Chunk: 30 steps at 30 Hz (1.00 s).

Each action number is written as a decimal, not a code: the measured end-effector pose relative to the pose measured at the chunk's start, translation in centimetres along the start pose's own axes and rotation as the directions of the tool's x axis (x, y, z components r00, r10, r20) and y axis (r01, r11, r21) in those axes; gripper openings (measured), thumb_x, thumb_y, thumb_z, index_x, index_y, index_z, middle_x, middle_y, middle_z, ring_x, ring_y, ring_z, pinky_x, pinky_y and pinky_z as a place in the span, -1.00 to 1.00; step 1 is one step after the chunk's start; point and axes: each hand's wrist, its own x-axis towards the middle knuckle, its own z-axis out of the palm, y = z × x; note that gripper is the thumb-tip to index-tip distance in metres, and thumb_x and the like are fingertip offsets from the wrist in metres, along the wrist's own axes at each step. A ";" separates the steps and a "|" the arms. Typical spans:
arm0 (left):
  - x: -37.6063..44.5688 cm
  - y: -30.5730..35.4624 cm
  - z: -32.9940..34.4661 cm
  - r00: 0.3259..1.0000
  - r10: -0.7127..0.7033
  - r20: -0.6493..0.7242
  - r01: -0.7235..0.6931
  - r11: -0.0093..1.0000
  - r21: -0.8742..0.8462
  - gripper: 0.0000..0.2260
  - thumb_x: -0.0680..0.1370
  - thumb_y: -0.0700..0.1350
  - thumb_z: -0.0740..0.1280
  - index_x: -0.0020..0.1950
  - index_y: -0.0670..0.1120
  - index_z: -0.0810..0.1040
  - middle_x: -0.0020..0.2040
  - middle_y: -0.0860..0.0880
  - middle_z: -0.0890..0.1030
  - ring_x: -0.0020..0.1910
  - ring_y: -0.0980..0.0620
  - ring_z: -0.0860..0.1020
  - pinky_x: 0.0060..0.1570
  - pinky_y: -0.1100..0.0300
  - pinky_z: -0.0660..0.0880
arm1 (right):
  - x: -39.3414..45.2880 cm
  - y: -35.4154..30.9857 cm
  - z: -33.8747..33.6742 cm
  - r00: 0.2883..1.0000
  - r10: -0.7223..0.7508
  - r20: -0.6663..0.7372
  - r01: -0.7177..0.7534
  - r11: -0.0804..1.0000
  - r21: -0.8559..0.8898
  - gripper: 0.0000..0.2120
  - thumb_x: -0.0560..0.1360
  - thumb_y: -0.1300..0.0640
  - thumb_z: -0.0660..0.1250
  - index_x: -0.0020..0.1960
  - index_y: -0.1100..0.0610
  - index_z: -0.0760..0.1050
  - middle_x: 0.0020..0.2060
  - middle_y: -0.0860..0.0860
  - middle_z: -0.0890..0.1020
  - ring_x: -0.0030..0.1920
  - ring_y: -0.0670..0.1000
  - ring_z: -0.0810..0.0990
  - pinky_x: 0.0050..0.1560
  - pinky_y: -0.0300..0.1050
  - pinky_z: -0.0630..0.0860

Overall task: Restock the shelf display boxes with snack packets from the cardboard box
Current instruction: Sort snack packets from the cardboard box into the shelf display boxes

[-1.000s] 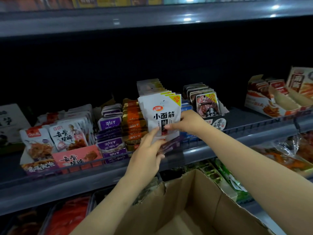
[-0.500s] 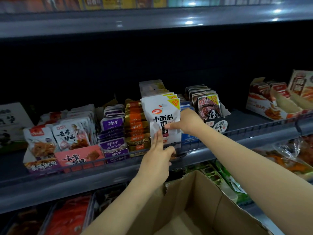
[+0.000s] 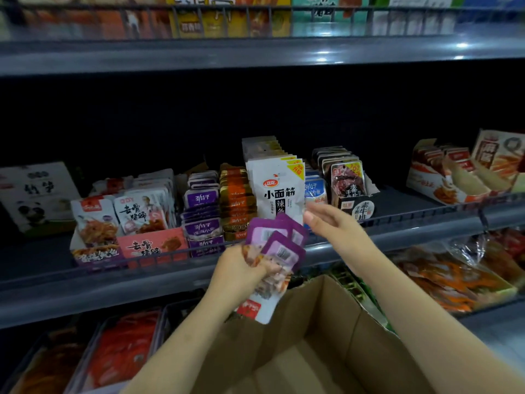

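Left hand [image 3: 241, 270]: fingers curled round a fanned bunch of purple-backed snack packets [image 3: 277, 251], barcodes facing the camera; raised in front of the shelf rail, above the cardboard box.
Right hand [image 3: 331, 226]: fingers relaxed and spread, holding nothing; at 3 o'clock of the bunch, just beside it, apart from the left hand.
White packet row [image 3: 279, 191]: upright on the shelf at 12 o'clock of both hands; front packet bears black characters and a yellow corner.
Purple packet row [image 3: 201, 214]: stacked at 10 o'clock of the left hand, next to an orange-brown packet row [image 3: 235, 200].
Pink display box [image 3: 152, 245]: at 9 o'clock of the left hand, holding white packets with red print.
Dark packet box [image 3: 350, 189]: at 1 o'clock of the right hand.
Cardboard box [image 3: 326, 351]: open, at 6 o'clock beneath the forearms; its contents cannot be told.
Shelf rail [image 3: 412, 220]: wire edge running across, behind the hands.
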 end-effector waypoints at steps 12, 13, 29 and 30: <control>-6.9 -3.8 -0.5 0.933 -0.235 0.273 0.357 0.507 -0.785 -0.73 0.52 -0.18 0.29 0.19 -0.20 0.57 0.07 -0.26 0.66 0.06 -0.26 0.63 0.03 -0.14 0.55 | -8.1 2.7 5.7 0.953 0.139 0.270 -0.182 0.973 0.141 -0.79 0.44 0.14 0.44 0.07 0.07 0.56 -0.05 -0.05 0.71 -0.02 -0.05 0.68 0.02 -0.12 0.60; -7.0 -4.3 -0.7 0.934 -0.241 0.265 0.354 0.510 -0.784 -0.75 0.55 -0.20 0.25 0.19 -0.21 0.57 0.07 -0.26 0.66 0.07 -0.25 0.63 0.03 -0.12 0.54 | -8.0 3.0 5.7 0.948 0.164 0.272 -0.211 0.965 0.153 -0.80 0.45 0.15 0.43 0.06 0.09 0.57 -0.05 -0.02 0.71 -0.02 -0.02 0.68 0.05 -0.07 0.60; -6.7 -7.2 -0.5 0.942 -0.287 0.173 0.330 0.706 -0.626 -0.67 0.37 -0.09 0.45 0.10 -0.16 0.62 -0.05 -0.17 0.71 -0.06 -0.17 0.69 0.02 -0.11 0.58 | -8.6 4.8 5.7 0.914 0.322 0.245 -0.375 0.902 0.214 -0.84 0.48 0.26 0.36 0.06 0.21 0.56 -0.09 0.06 0.72 -0.06 0.03 0.70 -0.07 -0.09 0.56; -6.6 -7.3 -0.6 0.946 -0.280 0.165 0.320 0.710 -0.627 -0.67 0.39 -0.05 0.42 0.10 -0.15 0.63 -0.03 -0.16 0.71 -0.05 -0.16 0.68 0.04 -0.10 0.58 | -8.4 4.8 5.3 0.918 0.342 0.198 -0.384 0.892 0.240 -0.86 0.49 0.27 0.35 0.05 0.22 0.56 -0.12 0.06 0.72 -0.10 0.02 0.70 -0.13 -0.11 0.56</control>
